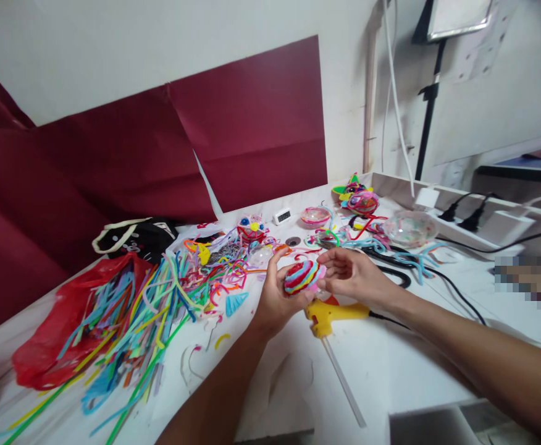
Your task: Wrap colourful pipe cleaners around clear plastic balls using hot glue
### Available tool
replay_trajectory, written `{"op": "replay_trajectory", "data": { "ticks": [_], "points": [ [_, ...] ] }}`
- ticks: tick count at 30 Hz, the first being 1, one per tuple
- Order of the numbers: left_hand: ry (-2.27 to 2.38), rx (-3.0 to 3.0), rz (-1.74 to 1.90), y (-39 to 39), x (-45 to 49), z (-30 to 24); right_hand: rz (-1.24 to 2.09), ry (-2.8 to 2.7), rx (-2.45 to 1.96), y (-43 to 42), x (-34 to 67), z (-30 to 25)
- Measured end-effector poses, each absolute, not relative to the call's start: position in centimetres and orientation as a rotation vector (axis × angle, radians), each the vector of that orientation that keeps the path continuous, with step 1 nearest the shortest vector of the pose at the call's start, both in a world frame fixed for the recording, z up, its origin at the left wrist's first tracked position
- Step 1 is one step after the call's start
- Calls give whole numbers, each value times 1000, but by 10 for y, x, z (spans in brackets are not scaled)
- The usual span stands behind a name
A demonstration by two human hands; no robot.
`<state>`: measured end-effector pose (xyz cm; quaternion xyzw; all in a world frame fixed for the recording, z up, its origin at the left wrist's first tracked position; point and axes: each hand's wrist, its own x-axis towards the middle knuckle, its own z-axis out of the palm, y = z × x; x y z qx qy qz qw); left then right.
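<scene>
Between my hands is a small rounded piece wound from striped pipe cleaners (304, 277), in red, blue, yellow and pink bands. My left hand (273, 303) cups it from the left, with the thumb along its lower edge. At its right edge, the curled fingers and thumb of my right hand (351, 275) close on the pink rim; the exact contact is partly hidden. Just below lies a yellow hot glue gun (338, 312), a clear glue stick (344, 383) jutting from its back toward me.
Many loose pipe cleaners (145, 327) spill from a red plastic bag (60, 327) at left. Behind stand a pipe-cleaner owl-like figure (252, 228), a small digital clock (281, 216), a clear bowl (410, 228) and another colourful figure (356, 196). Cables run to a power strip (465, 232) at right.
</scene>
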<state>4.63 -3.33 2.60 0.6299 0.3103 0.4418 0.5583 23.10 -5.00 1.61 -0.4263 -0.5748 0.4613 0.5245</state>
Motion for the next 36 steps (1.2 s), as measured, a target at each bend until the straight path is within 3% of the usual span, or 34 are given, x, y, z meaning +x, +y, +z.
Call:
{"op": "replay_trajectory", "data": {
  "ticks": [36],
  "points": [
    [716, 1520, 987, -27, 42, 18, 1036, -1481, -970, -54, 227, 14]
  ]
}}
